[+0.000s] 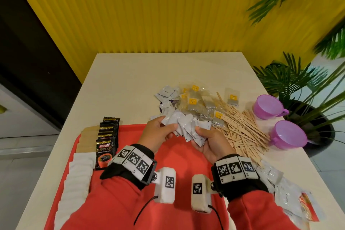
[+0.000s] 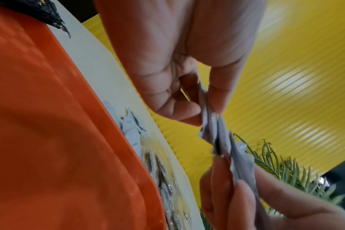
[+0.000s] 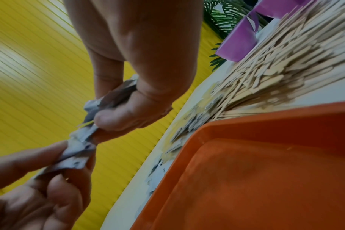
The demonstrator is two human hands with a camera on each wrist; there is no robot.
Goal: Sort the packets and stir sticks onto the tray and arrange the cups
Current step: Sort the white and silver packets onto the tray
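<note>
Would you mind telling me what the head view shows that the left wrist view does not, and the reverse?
Only the head view shows both purple cups, the stir sticks and the white napkins on the tray. Only the left wrist view shows the left thumb and fingers pinching the packets edge-on. Both show the red tray, the left hand, the right hand and the white packets held between them.
</note>
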